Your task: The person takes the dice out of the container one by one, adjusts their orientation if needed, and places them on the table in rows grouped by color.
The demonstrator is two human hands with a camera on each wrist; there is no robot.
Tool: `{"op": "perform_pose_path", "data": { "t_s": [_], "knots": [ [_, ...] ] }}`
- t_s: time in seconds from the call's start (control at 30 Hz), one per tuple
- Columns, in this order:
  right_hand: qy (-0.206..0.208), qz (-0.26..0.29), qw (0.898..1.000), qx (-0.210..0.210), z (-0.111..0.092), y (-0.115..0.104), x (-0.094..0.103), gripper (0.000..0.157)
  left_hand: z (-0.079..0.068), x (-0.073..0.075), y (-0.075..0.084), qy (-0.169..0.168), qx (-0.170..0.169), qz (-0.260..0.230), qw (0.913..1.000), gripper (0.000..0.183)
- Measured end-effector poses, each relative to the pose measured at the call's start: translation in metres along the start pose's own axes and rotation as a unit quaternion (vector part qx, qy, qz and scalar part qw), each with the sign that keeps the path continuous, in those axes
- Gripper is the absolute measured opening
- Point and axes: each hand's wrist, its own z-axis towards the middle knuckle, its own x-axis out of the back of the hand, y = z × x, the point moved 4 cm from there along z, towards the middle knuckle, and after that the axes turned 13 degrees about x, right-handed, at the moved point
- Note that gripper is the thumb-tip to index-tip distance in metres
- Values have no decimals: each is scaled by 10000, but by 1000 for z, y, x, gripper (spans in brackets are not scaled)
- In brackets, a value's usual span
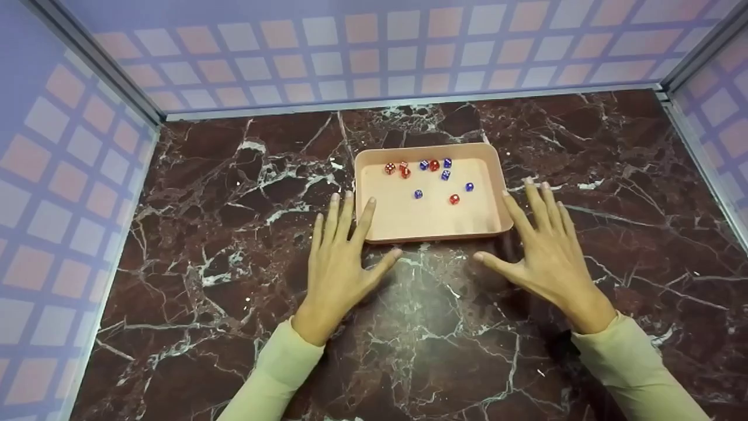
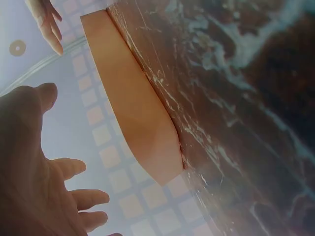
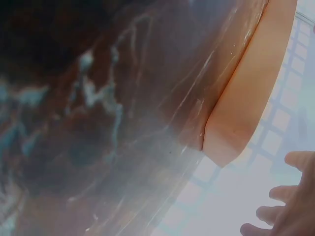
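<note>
A shallow peach-coloured tray (image 1: 403, 225) lies on the dark marbled table, holding several red and blue dice. Most of the dice are toward its far side, among them a blue die (image 1: 447, 163) and a red die (image 1: 390, 168); another red die (image 1: 454, 199) lies nearer the right front. My left hand (image 1: 339, 263) is spread at the tray's left front corner, its index fingertip over the rim. At the right side, my right hand (image 1: 549, 257) is spread too, index fingertip by the edge. Both hands hold nothing. The wrist views show the tray's outer wall (image 2: 128, 93) apart from the fingers.
The marbled tabletop (image 1: 234, 327) is bounded by a back panel (image 1: 385, 52) with pink and white squares. Similar panels stand at the left (image 1: 58, 193) and right (image 1: 713, 123). Small white specks dot the surface.
</note>
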Motion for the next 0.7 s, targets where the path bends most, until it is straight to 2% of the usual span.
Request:
{"op": "perform_pose_path", "data": {
  "t_s": [0.23,0.43,0.57,0.7],
  "knots": [
    [253,193,9994,106,9,-6,-2,98,8,2,-13,-393,523,-769,9949,82],
    [625,421,9970,172,16,-10,-5,76,13,-1,-23,-388,1015,-967,9894,80],
    [718,487,9960,221,23,-13,-6,68,17,-2,-24,-384,1122,-1223,9854,73],
    [780,629,9946,256,32,-17,-8,66,22,-2,-26,-431,1110,-1417,9827,61]
  ]
}}
